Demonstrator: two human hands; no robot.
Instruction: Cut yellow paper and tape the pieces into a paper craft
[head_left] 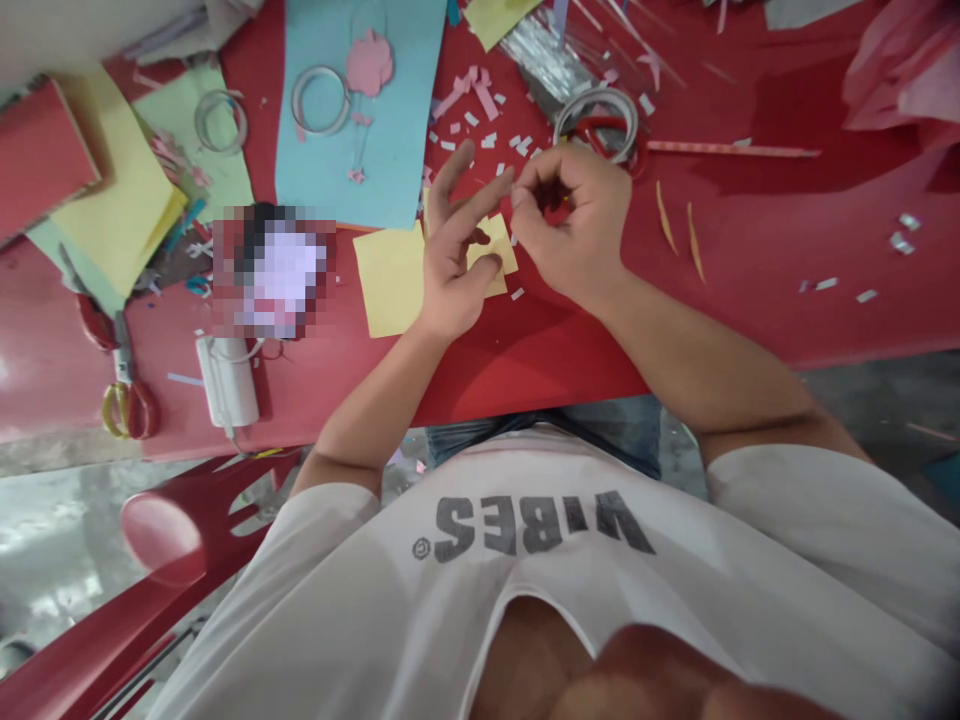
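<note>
My left hand (457,260) is over yellow paper, its fingers spread and one fingertip reaching toward the right hand. My right hand (577,215) is closed in a pinch, thumb against forefinger, right beside that fingertip. Whatever the pinch holds is too small to make out. Beneath the left hand are a yellow paper square (386,280) and a smaller cut yellow piece (499,255), partly covered by the fingers. Just beyond the right hand lies a roll of tape (630,125) with red-handled scissors partly hidden by it. Two thin yellow strips (694,243) rest to the right.
Blue paper (405,110) at the back carries a tape roll (320,100) and a pink paper flower (369,62). Scissors (124,385), a white power bank (229,385) and a blurred-out device (281,275) lie left. A striped pencil-like stick (731,149) and paper scraps (491,140) are scattered around.
</note>
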